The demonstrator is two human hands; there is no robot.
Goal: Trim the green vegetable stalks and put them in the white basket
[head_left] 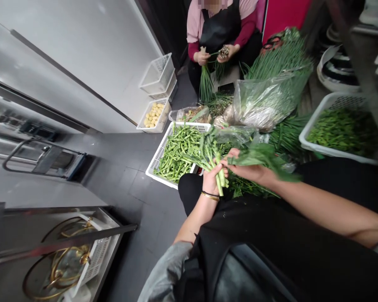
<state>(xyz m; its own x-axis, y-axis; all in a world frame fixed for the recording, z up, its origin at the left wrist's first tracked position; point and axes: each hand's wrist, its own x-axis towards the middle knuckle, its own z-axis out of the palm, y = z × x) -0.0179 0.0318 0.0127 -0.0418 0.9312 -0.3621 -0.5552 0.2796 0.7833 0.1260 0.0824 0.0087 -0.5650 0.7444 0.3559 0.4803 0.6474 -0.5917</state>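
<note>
My left hand (211,179) is closed around a bunch of leafy green stalks (220,178), whose pale cut ends point down toward my lap. Close beside it, my right hand (237,163) has its fingers closed on a long green leaf (264,159), which trails back over my forearm, smeared by motion. Just beyond my left hand, a white perforated basket (164,181) holds short lengths of green stems (179,151). More loose greens (245,186) lie below my right hand, partly hidden by my arm.
Opposite sits a person (220,25) holding green onions (206,84). A plastic bag of green onions (258,100) lies between us. White crates, one with potatoes (154,114), stand by the wall. On the right is a basket of greens (305,144); lower left, a metal rack (113,235).
</note>
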